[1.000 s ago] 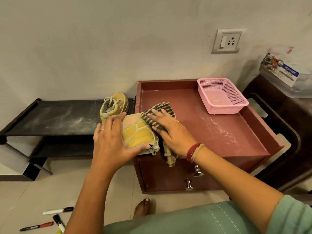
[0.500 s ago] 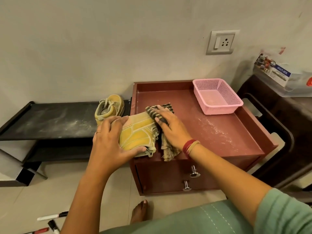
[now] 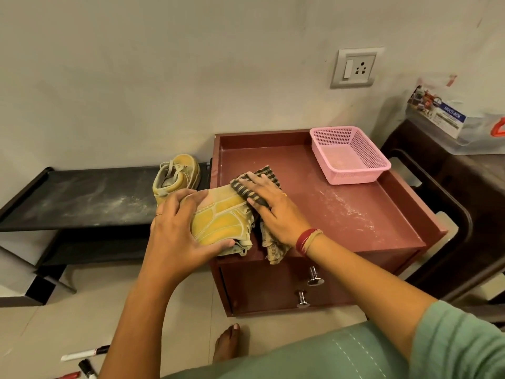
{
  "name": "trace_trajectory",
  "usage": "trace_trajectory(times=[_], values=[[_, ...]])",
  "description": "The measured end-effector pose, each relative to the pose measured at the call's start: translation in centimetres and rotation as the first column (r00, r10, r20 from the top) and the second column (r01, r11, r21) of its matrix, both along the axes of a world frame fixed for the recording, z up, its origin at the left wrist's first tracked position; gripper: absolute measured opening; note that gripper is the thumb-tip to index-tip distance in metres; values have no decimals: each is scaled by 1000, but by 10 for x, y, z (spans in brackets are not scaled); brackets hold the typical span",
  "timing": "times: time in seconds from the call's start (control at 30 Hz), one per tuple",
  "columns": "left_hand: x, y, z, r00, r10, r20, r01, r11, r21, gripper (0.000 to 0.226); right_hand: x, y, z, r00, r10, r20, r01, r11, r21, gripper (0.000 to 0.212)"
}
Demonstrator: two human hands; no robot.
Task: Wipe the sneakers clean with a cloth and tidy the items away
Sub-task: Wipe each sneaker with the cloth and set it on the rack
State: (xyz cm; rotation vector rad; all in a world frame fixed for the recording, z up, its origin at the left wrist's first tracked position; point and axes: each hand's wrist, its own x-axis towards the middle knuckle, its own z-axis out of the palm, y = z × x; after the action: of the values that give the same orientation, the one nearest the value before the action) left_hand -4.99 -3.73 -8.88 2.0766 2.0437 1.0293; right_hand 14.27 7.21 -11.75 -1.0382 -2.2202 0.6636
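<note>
Hands: the left hand (image 3: 175, 228) grips the near sneaker (image 3: 221, 222), fingers curled over its far left edge and thumb hooked under the near end; the right hand (image 3: 273, 212) lies flat with straight fingers, pressing the cloth (image 3: 255, 184) down on the sneaker's far right side.
Sneaker: mustard-yellow suede with pale stitched seams and a greyish, worn collar; it lies on its side at the front left corner of the counter (image 3: 355, 214), partly overhanging the edge.
Cloth: striped dark and tan, bunched under the right palm, with a frayed end hanging over the counter's front edge.
Second sneaker: the second sneaker (image 3: 175, 173), same yellow with pale laces, stands upright on the black shelf (image 3: 82, 198), just left of the counter.
Counter: reddish-brown tray top, smeared with whitish dust; a pink basket (image 3: 349, 154) sits at its back right corner.
Shelf: dusty, with pale streaks.
Floor: markers (image 3: 84, 354) lie on the floor at the lower left.
</note>
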Motion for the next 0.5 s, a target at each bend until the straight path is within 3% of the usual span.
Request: trace_trajectory(times=[0.13,0.27,0.4,0.5], values=[[0,0,0,1000,-4,-10,4,1000,4,95,9,8,1,984,-175,-30,171,980,-103,43],[-1,1,1,1000,-2,3,2,1000,5,96,1,-3,1,998,-7,63,4,999,46,43],[-1,0,0,1000,-6,-3,6,1000,0,96,6,8,2,982,-169,-83,156,978,-140,42],[-1,1,0,1000,6,30,-6,1000,0,96,3,0,2,1000,-29,9,30,998,-60,43]])
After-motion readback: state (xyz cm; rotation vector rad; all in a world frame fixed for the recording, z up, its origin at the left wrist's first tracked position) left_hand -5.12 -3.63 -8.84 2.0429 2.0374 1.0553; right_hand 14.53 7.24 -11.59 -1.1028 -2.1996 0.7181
